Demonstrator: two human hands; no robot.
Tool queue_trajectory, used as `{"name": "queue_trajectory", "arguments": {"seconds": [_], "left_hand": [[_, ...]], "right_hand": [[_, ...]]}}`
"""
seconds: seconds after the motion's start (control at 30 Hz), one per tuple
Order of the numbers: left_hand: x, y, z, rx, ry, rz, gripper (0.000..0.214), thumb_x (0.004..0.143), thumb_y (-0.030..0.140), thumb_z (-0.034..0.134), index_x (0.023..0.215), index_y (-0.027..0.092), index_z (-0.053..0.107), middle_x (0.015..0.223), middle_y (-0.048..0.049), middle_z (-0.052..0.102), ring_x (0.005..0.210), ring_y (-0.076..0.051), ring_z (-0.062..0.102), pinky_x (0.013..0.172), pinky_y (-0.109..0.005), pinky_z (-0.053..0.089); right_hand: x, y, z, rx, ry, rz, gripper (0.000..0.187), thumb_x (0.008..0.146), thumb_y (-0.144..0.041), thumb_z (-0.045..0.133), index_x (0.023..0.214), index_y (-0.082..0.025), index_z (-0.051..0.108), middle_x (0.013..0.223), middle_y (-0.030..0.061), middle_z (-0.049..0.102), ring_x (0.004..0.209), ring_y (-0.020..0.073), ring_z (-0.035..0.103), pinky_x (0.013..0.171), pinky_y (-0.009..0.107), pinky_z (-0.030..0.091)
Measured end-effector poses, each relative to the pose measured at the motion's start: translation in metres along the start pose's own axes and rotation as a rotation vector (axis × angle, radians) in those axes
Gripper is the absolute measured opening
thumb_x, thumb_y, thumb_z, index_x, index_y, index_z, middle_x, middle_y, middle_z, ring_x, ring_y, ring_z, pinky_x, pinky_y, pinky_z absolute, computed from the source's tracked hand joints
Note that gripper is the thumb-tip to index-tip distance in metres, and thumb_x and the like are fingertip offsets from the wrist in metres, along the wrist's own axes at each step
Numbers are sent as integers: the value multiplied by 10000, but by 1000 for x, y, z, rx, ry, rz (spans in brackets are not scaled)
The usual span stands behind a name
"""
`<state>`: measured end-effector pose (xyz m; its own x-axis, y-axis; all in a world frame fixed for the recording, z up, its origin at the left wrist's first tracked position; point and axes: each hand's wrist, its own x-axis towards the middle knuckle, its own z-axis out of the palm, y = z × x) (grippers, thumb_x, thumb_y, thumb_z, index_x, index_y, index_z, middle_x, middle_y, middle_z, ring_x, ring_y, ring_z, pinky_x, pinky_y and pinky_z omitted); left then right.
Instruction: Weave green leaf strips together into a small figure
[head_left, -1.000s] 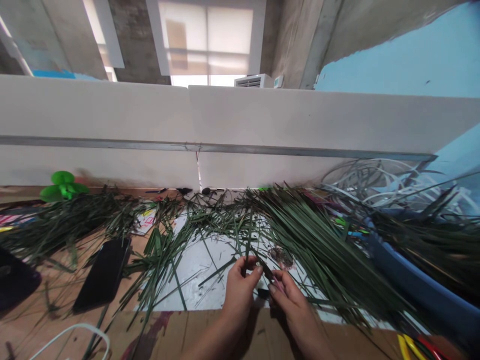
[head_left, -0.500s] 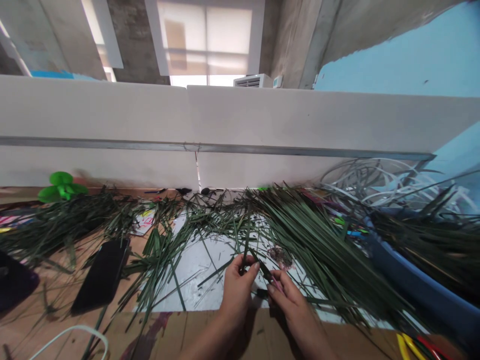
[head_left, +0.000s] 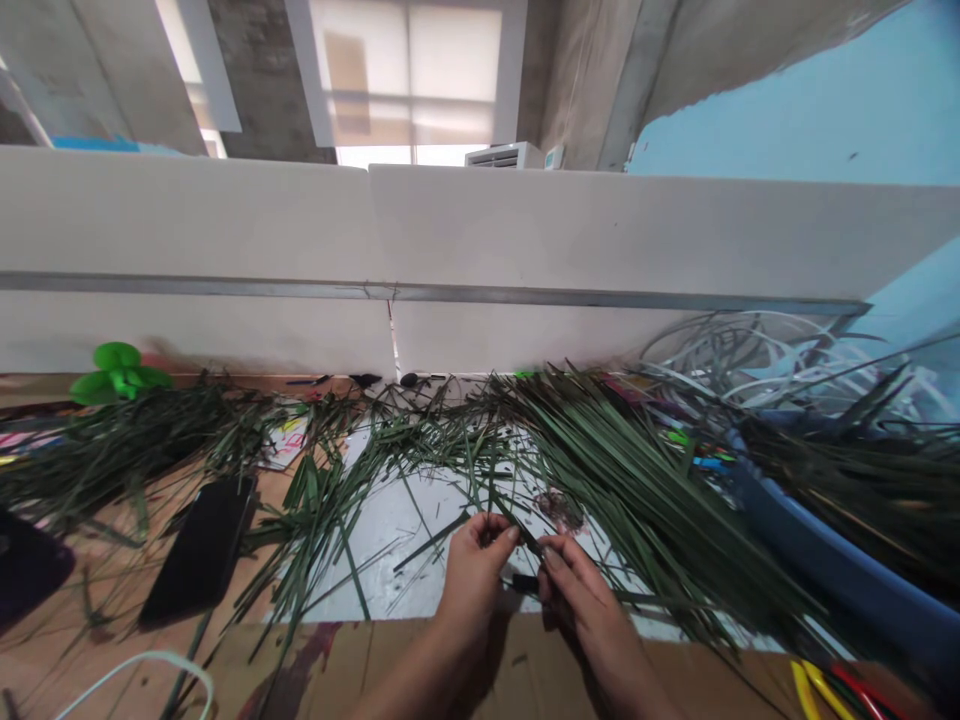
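Closer together than a moment before, the left hand [head_left: 472, 585] and the right hand [head_left: 589, 612] both pinch a narrow green palm leaf [head_left: 521, 535] between thumb and fingers. Both hands are nearly closed, and the leaf runs from one grip to the other. Just below the leaf, beside the right hand, sits a small black object [head_left: 525, 583]. A heap of long palm leaves [head_left: 645, 480] lies ahead and to the right of the hands, with loose strips on a white sheet [head_left: 390, 535] ahead and left. Further left is a black phone [head_left: 199, 550], and far right a blue tub [head_left: 817, 530], all on the bench [head_left: 300, 655].
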<state>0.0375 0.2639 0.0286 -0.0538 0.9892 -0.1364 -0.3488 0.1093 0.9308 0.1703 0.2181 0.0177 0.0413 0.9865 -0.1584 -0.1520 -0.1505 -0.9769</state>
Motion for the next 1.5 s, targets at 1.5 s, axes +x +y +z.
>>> {"name": "queue_trajectory", "arguments": {"seconds": [1.5], "left_hand": [[-4, 5, 1, -2, -94, -34, 263, 593, 331, 829, 592, 182, 612, 594, -13, 599, 579, -143, 517, 568, -250, 390]], "right_hand": [[10, 5, -4, 14, 69, -67, 430, 744, -626, 727, 925, -241, 666, 609, -43, 544, 539, 146, 454, 504, 247, 312]]}}
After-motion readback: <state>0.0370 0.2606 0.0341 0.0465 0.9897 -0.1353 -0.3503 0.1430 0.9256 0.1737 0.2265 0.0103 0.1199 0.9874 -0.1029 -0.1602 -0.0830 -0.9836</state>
